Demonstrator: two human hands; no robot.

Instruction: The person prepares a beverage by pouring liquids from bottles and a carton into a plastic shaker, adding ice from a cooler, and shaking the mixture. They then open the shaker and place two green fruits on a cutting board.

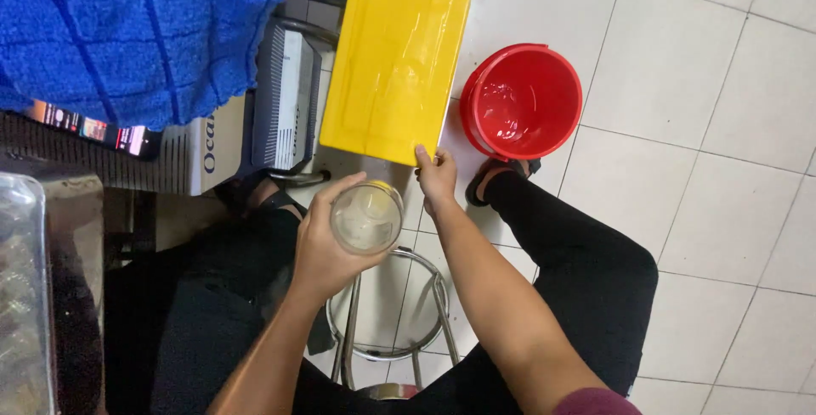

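My left hand (327, 241) is wrapped around a clear drinking glass (366, 217), held upright above my lap; the glass looks wet inside. My right hand (437, 179) pinches the near right corner of a glossy yellow rectangular lid or box (393, 67) that lies in front of me. A red plastic bucket (523, 101) with a little water in it stands on the white tiled floor just right of the yellow lid, next to my sandalled foot (489, 175).
A metal stool frame (391, 313) stands between my legs. A blue towel (127, 33) hangs at the upper left over a cardboard box (204, 147) and a grey appliance (285, 96). A clear plastic container (21, 296) sits at the left edge.
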